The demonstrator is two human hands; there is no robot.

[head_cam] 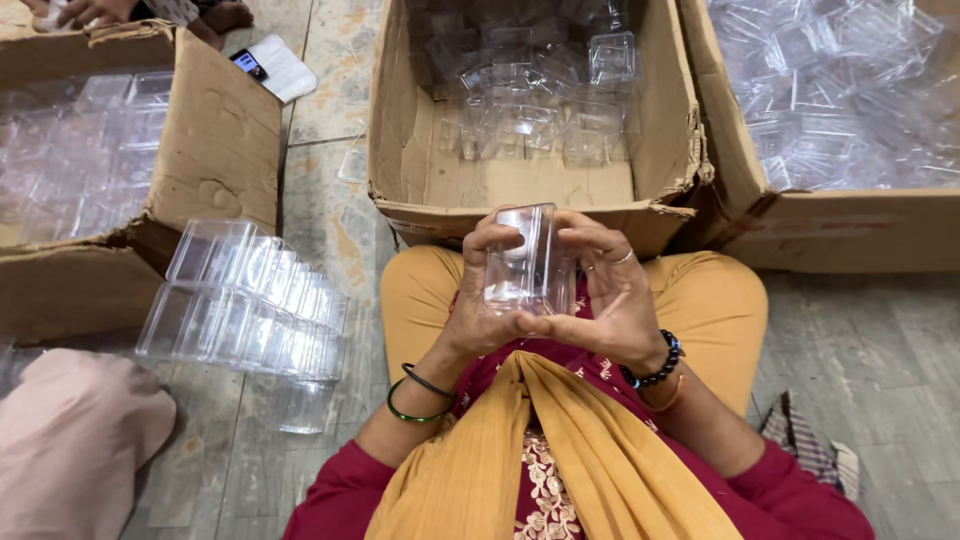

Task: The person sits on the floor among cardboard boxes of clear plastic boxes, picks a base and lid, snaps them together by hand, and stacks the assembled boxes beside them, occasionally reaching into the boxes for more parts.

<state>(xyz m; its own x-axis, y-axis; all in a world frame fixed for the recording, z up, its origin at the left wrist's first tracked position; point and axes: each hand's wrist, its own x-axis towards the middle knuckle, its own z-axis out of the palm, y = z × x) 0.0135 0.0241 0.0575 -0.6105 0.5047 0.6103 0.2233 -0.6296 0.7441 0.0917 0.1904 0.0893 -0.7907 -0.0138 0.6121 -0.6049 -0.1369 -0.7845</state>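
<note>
Sitting on a grey tiled floor (880,360), a person in mustard trousers and a maroon top with a mustard scarf (560,450) works with both hands raised over the lap.

Three cardboard boxes ring the spot. Right box (800,225): heaped with clear plastic containers. Middle box (520,195), straight ahead and just beyond the knees: partly filled, clear containers (530,100) piled toward its far side, bare cardboard showing near the front wall. Left box (210,140): more clear pieces inside, one flap torn.

On the floor left of the knee lie two rows of nested clear containers (250,300), on their sides, touching one another. A pink cloth bundle (70,440) sits at the lower left corner. A striped cloth (810,450) lies by the right hip. A phone on a white pad (265,65) rests on the floor between the left and middle boxes. Another person's hand shows at the top left edge.

Clear plastic container (528,260): held upright in front of the chest, just before the middle box's front wall, between both hands. Left hand (480,300), green and black bangles at the wrist: fingers wrapped around the container's left side. Right hand (615,300), black bead bracelet and a ring: fingers pressed on its right side, thumb beneath.
</note>
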